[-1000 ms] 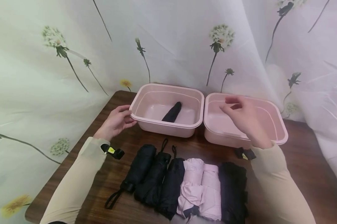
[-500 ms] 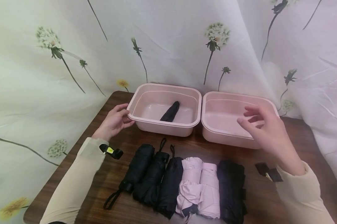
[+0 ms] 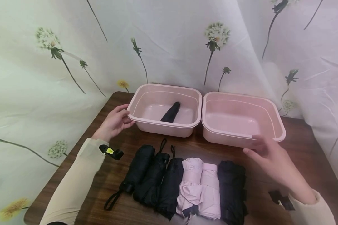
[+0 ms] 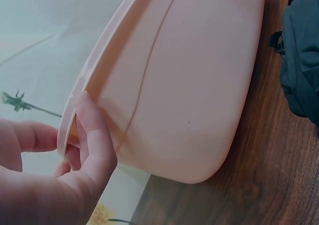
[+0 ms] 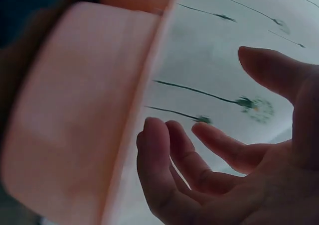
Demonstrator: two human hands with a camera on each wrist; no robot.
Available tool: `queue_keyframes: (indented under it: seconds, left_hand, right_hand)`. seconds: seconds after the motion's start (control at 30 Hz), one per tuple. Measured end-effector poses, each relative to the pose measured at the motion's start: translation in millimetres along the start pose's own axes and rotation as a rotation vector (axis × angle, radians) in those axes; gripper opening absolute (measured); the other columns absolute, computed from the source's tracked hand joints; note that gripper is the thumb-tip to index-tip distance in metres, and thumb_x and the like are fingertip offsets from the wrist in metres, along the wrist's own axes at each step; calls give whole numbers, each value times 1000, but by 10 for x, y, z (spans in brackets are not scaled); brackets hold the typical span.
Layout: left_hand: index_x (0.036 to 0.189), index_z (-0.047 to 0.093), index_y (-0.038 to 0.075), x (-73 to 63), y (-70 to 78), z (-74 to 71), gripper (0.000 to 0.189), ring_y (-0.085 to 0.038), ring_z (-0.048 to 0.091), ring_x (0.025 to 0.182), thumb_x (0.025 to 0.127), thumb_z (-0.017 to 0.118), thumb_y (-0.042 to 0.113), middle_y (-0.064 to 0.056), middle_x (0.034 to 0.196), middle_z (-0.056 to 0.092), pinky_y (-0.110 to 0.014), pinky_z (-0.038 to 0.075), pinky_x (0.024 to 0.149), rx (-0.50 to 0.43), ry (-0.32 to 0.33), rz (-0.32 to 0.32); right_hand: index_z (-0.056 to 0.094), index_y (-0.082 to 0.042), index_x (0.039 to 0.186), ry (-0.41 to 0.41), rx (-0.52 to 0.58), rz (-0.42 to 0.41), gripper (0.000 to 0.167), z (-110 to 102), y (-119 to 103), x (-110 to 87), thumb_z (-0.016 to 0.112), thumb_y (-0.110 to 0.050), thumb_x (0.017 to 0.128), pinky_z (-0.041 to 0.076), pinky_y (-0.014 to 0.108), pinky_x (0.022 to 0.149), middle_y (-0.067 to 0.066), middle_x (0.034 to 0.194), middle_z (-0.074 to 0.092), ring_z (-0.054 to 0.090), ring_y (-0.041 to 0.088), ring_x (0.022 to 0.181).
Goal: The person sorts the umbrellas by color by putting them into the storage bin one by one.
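My left hand (image 3: 112,123) grips the left rim of a pink plastic basin (image 3: 164,129), thumb and fingers on either side of the rim in the left wrist view. Inside that basin lies a black folded umbrella (image 3: 171,112), slanted, its near end hidden by the front wall. A second pink basin (image 3: 230,109) stands just to the right. My right hand (image 3: 279,165) hovers by its front right corner, holding nothing. In the right wrist view its fingers (image 5: 154,150) are loosely bent, thumb apart, beside the basin's outer wall (image 5: 75,105).
On the brown wooden table (image 3: 258,187), a row of folded umbrellas lies in front of the basins: several black ones (image 3: 150,179) and two pink ones (image 3: 211,190). A white curtain (image 3: 169,40) with dandelion prints hangs behind the basins.
My right hand has moved from over the right basin to the right, then down toward the front right corner. The left hand keeps its grip on the left basin's rim.
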State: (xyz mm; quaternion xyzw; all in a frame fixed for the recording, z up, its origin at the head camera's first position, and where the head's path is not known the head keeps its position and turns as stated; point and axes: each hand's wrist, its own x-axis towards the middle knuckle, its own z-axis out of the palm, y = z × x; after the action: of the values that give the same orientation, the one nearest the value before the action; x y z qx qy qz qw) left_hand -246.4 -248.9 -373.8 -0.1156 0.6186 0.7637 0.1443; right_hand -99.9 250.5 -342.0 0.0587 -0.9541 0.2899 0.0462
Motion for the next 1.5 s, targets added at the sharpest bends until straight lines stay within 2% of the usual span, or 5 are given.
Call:
queue_keyframes:
  seconds: [0.23,0.47,0.7,0.97,1.5]
  left_hand:
    - [152,19,17,-2,-17,-25,54,-12,65,83,103,42,14,-11,131,43,-26,57,73,-26,2,-12]
    - [149,23,19,-5,-46,-38,55,-11,66,80,101,50,17,-10,124,48,-25,57,72,-22,1,-8]
    - [149,25,19,4,-57,-41,55,-11,66,79,100,51,17,-10,123,48,-25,57,72,-6,1,0]
    - [147,25,19,3,-55,-43,54,-11,66,77,100,51,15,-10,120,50,-26,57,72,-21,-3,-8]
    - [148,25,20,-5,-58,-43,56,-11,67,78,100,53,17,-12,126,47,-26,58,71,-11,3,1]
  right_hand:
    - [44,3,133,-108,13,99,67,283,146,-178,66,-43,90,50,53,81,26,115,60,63,36,98]
    - [30,8,139,-248,-11,208,91,521,262,-326,66,-56,85,48,59,87,35,126,48,56,46,109]
    - [21,9,142,-337,-8,271,101,642,269,-407,64,-61,83,43,64,93,38,132,42,48,50,118]
    - [20,10,141,-352,9,267,102,751,213,-473,68,-57,82,45,61,95,41,133,43,53,49,117]
    - [2,13,146,-398,-5,343,123,924,158,-508,67,-67,77,34,67,103,46,143,22,30,59,131]
